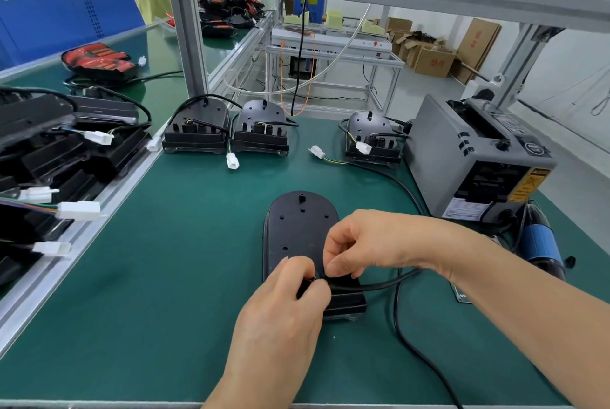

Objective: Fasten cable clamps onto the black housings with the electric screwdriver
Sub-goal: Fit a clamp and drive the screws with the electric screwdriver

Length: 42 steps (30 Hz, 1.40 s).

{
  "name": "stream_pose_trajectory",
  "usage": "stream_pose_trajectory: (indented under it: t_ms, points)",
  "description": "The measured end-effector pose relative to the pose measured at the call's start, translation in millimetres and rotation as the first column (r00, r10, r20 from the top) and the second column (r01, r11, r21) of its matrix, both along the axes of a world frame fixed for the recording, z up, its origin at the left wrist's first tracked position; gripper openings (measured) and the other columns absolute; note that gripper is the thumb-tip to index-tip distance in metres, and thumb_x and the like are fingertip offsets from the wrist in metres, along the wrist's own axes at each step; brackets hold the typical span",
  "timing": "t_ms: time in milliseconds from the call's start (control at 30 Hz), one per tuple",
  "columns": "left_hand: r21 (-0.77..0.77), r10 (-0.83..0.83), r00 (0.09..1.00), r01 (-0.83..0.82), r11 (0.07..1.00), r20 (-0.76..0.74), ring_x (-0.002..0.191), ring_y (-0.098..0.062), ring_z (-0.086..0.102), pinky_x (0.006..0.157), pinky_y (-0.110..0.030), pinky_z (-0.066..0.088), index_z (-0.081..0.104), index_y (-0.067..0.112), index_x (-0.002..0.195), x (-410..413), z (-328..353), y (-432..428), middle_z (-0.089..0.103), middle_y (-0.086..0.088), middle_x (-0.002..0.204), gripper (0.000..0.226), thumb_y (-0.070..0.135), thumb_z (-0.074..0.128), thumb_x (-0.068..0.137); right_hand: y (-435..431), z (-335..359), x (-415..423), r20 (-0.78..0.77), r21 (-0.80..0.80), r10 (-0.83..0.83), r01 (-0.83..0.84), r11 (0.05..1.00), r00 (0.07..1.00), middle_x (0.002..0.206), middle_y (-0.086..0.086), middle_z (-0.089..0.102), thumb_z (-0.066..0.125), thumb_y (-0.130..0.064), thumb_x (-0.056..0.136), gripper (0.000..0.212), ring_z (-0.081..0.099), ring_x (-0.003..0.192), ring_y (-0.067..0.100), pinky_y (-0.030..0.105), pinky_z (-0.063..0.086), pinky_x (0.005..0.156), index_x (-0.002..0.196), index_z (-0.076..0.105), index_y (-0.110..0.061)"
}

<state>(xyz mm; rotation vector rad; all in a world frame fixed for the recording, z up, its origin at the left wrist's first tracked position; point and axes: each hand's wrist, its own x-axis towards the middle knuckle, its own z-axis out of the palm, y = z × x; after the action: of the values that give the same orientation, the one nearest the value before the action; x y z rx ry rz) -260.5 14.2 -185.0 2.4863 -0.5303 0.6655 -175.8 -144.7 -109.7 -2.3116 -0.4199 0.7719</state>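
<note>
A black housing (297, 227) lies flat on the green mat in front of me, rounded end away from me. My left hand (284, 309) pinches a small black part at the housing's near end, where a black cable (379, 284) enters. My right hand (369, 243) curls over the same spot, fingertips pinching next to the left thumb. What sits between the fingers is mostly hidden. The cable runs right under my right wrist and loops down toward the table's front edge. The electric screwdriver (541, 243), blue-banded, lies at the right beside the grey machine.
Three more housings (260, 128) with white connectors stand in a row at the back of the mat. A grey tape dispenser (475, 157) stands at the right. A tray of black parts and white plugs (49, 161) fills the left side past an aluminium rail.
</note>
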Motion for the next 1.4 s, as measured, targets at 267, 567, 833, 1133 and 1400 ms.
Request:
stream_pose_trajectory:
  t_ms: [267,567,833,1133,1400]
  points:
    - [-0.033,-0.009,1.0,0.009,0.999,0.004,0.057,-0.017,0.026,0.036,-0.028,0.03,0.049,0.01,0.066,1.0,-0.5,-0.5,0.051,-0.001,0.078,0.032,-0.004,0.078,0.059,5.4,2.1,0.5,0.013,-0.086,0.016,-0.015,0.996,1.0,0.073,-0.012,0.061,0.067,-0.024,0.086,0.013,0.059,0.054,-0.006,0.012,0.05,0.059,0.074,0.063,-0.024]
    - [-0.01,0.018,0.999,-0.018,1.0,0.034,0.065,-0.014,0.023,0.035,-0.028,0.029,0.053,0.011,0.065,1.5,-0.6,-3.0,0.051,-0.001,0.078,0.032,-0.006,0.079,0.055,-0.4,8.1,2.3,-0.082,-0.037,0.073,-0.076,0.996,0.994,0.067,-0.018,0.061,0.069,-0.018,0.084,0.012,0.055,0.058,-0.009,0.011,0.046,0.06,0.075,0.064,-0.025]
    - [0.042,0.065,0.995,-0.069,0.997,0.08,0.059,-0.018,0.034,0.067,-0.014,0.018,0.056,0.014,0.064,2.2,-4.0,-3.9,0.052,0.0,0.076,0.033,-0.003,0.081,0.051,-11.2,-4.0,-10.6,0.085,0.072,-0.006,0.0,0.997,0.996,0.067,-0.016,0.06,0.076,-0.019,0.077,0.019,0.051,0.064,0.0,0.012,0.042,0.065,0.069,0.064,-0.031]
    - [0.06,0.088,0.983,-0.099,0.993,0.161,0.066,-0.017,0.027,0.073,-0.025,0.03,0.058,0.014,0.069,1.9,-6.3,-4.1,0.052,0.002,0.074,0.032,0.002,0.082,0.051,-9.1,-1.5,-9.5,0.044,0.027,-0.015,0.014,1.0,0.999,0.061,-0.016,0.058,0.074,-0.021,0.078,0.017,0.05,0.057,0.0,0.009,0.04,0.057,0.067,0.065,-0.029]
    - [0.02,0.089,0.984,-0.093,0.995,0.156,0.068,-0.01,0.017,0.061,-0.027,0.044,0.056,0.02,0.076,2.7,-10.1,-4.7,0.049,0.008,0.077,0.024,0.007,0.072,0.064,-10.9,-5.1,-10.4,0.102,0.061,-0.005,-0.001,0.998,0.995,0.064,-0.017,0.059,0.074,-0.02,0.079,0.019,0.05,0.06,-0.001,0.011,0.04,0.061,0.067,0.064,-0.031]
